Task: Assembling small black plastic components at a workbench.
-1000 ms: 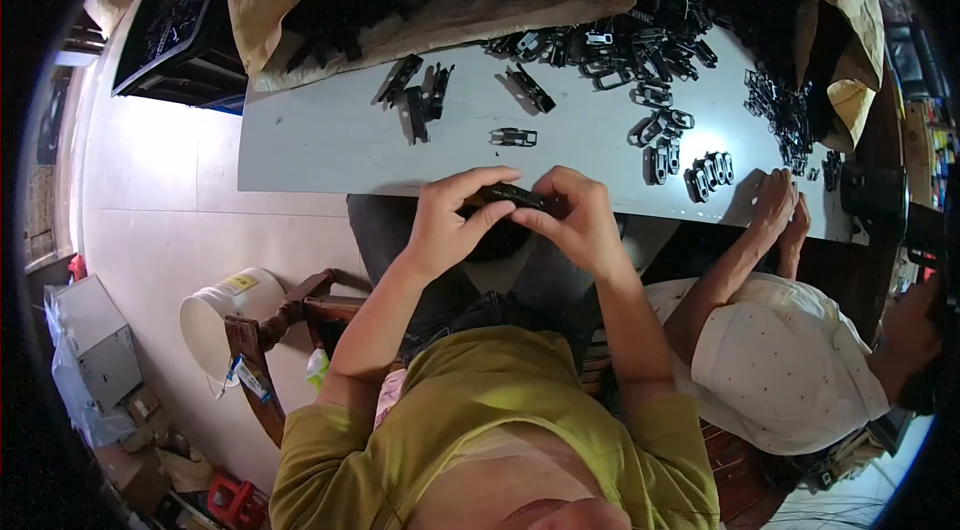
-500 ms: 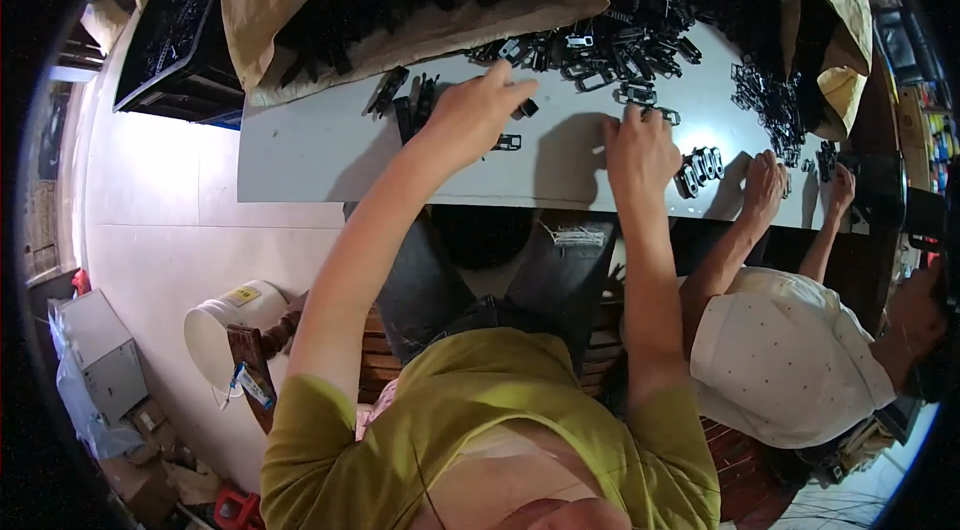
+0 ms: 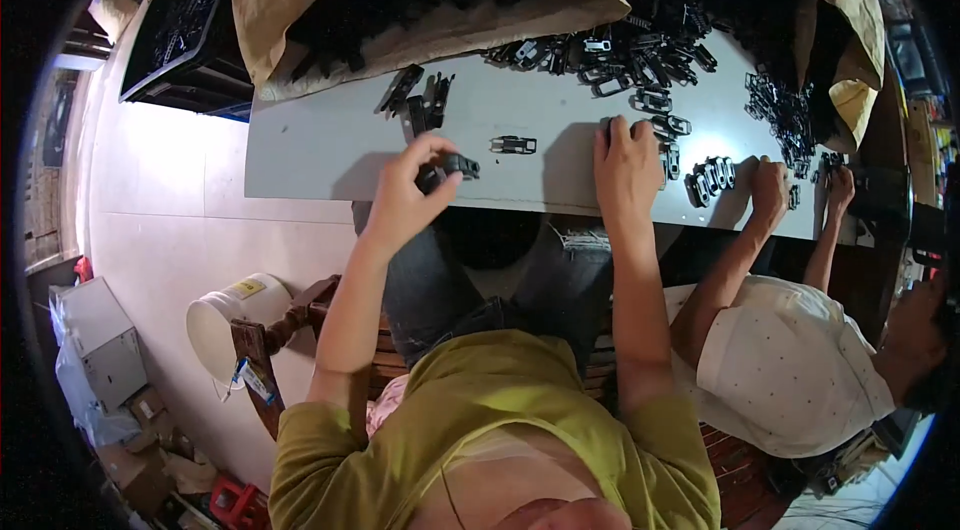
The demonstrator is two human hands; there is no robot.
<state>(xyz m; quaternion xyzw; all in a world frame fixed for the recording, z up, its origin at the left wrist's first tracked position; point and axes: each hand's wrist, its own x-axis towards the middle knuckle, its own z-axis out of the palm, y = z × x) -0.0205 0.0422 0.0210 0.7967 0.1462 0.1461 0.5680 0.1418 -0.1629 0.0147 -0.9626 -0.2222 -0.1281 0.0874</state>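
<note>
Pale tabletop [image 3: 320,145], with left hand [image 3: 402,192] and right hand [image 3: 627,170] working well apart.
Near its front edge, the left is gripping a black part [image 3: 460,167], seemingly at a picking-up step; the next move is likely calling for a steady hold. Beyond, a loose clip [image 3: 513,145] is lying, and the right is reaching beside black clips [image 3: 678,124], its grip hidden from me. Farther back, a brown paper bag [image 3: 262,10] is gaping.

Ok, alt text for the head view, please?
A person's left hand holds a black part over a pale table; the right hand is beside small black pieces. Beyond lies an open brown paper bag; a co-worker sits at right.
</note>
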